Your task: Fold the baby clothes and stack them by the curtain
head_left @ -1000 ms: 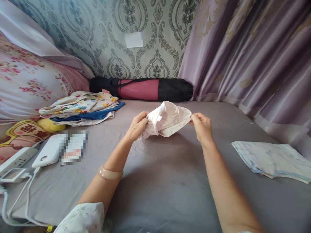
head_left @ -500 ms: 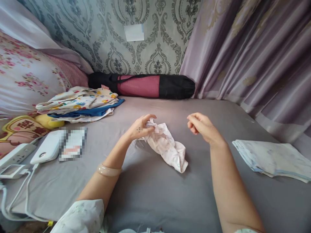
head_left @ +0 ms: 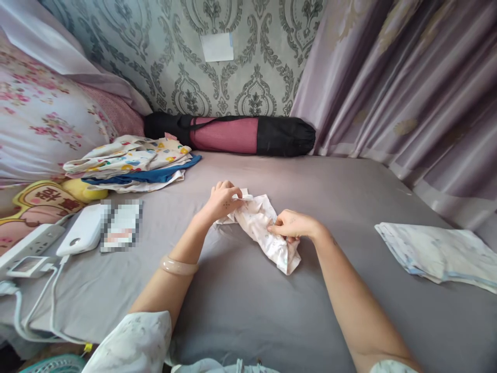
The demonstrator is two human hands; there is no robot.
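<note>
A small crumpled garment [head_left: 254,220], pale pink-white with a faint print, lies at an angle on the grey sheet [head_left: 248,321] in front of me. At its far left end, my left hand [head_left: 225,201] is closed, with thumb and fingers pinching the fabric. My right hand [head_left: 293,226] has its thumb and bent index finger closed on the cloth along its right side. The other right fingers are curled underneath and partly hidden. A light bangle [head_left: 178,266] circles my left forearm.
Left are piled clothes [head_left: 135,160], a power strip [head_left: 33,246], a white power bank [head_left: 83,228] with cables, a blurred-out item [head_left: 122,225] and a yellow plush [head_left: 50,199]. A folded white cloth [head_left: 438,254] lies right. A rolled mat bag [head_left: 229,135] lies against the wall.
My right hand has come left and down onto the garment and pinched its right side. My left hand has closed on the far left end. The view has shifted slightly.
</note>
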